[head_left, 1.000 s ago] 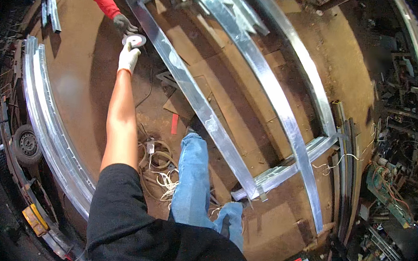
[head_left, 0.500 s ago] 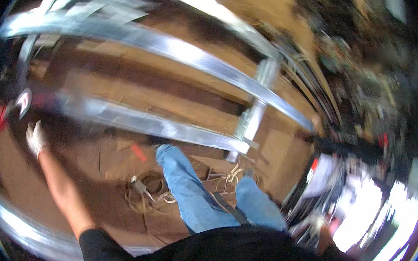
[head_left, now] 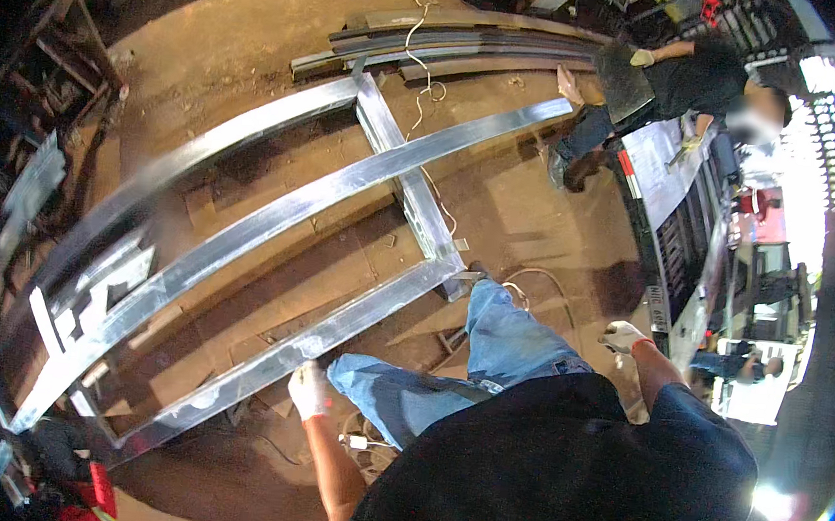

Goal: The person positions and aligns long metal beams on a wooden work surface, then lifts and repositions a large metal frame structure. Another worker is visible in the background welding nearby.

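A long galvanized-looking steel frame [head_left: 305, 333] of square tubes lies ahead of me, its near rail running from lower left to my feet. My left hand [head_left: 308, 392], in a white glove, hangs beside my left knee, close to that rail's edge. Whether it touches the rail, and how its fingers lie, I cannot make out. My right hand [head_left: 623, 338], also white-gloved, hangs out to the right of my thigh with loosely bent fingers and nothing visible in it. A longer loose-looking tube [head_left: 314, 188] crosses over the frame's end crosspiece [head_left: 408, 174].
A co-worker [head_left: 691, 86] in dark clothes bends at the upper right, beside stacked metal bars [head_left: 478, 50]. A pale cable [head_left: 420, 50] trails across the ground and frame. Something red [head_left: 94, 491] is at the lower left. A vehicle-like object [head_left: 656, 233] stands to the right.
My view has swung, showing more of the frame's far side and the co-worker. My left hand, earlier stretched far left near the red object, is now beside my knee.
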